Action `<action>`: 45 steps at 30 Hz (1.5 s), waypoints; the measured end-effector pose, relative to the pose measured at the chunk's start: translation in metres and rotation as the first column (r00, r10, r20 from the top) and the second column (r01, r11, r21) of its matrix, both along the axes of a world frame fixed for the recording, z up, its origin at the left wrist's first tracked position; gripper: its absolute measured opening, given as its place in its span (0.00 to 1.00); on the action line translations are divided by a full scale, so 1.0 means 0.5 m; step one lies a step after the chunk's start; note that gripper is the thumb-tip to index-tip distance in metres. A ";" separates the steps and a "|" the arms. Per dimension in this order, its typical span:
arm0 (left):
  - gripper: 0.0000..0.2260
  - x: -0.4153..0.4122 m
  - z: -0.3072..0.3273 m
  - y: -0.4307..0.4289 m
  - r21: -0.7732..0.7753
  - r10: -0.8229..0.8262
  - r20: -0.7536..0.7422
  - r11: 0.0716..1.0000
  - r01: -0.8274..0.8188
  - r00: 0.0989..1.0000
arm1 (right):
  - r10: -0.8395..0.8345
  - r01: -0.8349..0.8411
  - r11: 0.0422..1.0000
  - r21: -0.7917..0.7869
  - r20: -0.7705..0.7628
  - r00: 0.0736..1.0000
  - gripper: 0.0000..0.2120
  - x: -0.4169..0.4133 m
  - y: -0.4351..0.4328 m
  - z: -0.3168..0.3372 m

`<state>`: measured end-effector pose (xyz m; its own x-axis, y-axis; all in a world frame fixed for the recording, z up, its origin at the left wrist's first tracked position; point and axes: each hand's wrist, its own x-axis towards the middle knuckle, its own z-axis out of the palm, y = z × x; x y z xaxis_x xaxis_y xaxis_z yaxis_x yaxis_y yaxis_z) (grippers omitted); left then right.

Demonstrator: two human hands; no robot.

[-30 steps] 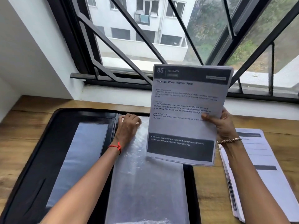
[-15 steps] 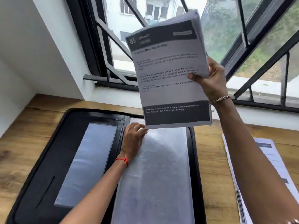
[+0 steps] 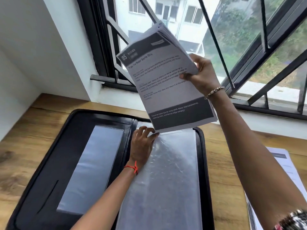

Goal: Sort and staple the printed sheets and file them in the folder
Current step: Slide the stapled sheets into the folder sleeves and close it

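Desk (image 3: 25, 138) by window (image 3: 232, 39): right hand (image 3: 204, 75) pinches likely light, floppy sheets (image 3: 166, 87) at mid-edge; left hand (image 3: 142, 145), fingers spread, presses folder sleeve (image 3: 174, 171) beneath

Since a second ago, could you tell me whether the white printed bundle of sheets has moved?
Yes: the right hand has raised the white printed bundle away from the open black folder, towards the barred window, tilting it.
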<state>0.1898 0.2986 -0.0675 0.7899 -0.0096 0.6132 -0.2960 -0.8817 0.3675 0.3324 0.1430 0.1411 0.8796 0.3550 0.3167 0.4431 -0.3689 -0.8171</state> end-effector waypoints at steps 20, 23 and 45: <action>0.12 0.031 0.040 -0.031 -0.135 -0.020 -0.183 0.991 -0.005 0.983 | 0.072 -0.097 0.989 -0.110 -0.210 0.975 0.21 0.045 -0.001 -0.037; 0.09 0.027 0.037 -0.031 -0.149 -0.031 -0.187 0.989 0.003 0.982 | 0.075 -0.110 0.982 -0.157 -0.212 0.974 0.22 0.044 0.010 -0.060; 0.05 0.026 0.101 -0.178 -0.153 -0.093 -0.164 0.986 0.067 0.982 | -0.051 0.094 0.975 0.202 -0.207 0.977 0.21 0.028 0.050 -0.128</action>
<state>0.2026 0.2096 -0.0170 0.8830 0.0028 0.4694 -0.2855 -0.7906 0.5417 0.3463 0.1682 0.0772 0.9533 0.2323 0.1931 0.2420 -0.2047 -0.9484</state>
